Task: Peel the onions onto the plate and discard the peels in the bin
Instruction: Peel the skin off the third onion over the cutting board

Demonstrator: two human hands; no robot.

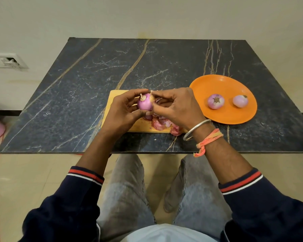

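I see my left hand (124,109) curled around a purple onion (145,101), thumb over the top and fingers wrapped underneath, so that grip is closed firmly on the bulb. The onion is held in the air just above the far part of the wooden cutting board (110,109), its root end turned up and toward me, with a tan scrap of dry skin clinging near the top. My right hand (177,107) meets it from the right: thumb and forefinger are pinched together on that strip of skin at the onion's upper right, while the other fingers curl loosely below.

The board lies near the front edge of the dark marble tabletop (77,84), about midway along it. A heap of pinkish onion peels (162,124) sits on the board's near right corner, partly hidden under my right wrist, with one piece hanging over the board's front edge.

Right of the board, touching or nearly touching its far right corner, is the orange plate (234,84). Two peeled onions rest on it, well apart from each other: one (215,101) left of the plate's middle with its root end up, the other (240,101) toward the plate's right side.

A steel bangle (196,129) and an orange thread band (209,139) circle my right wrist.
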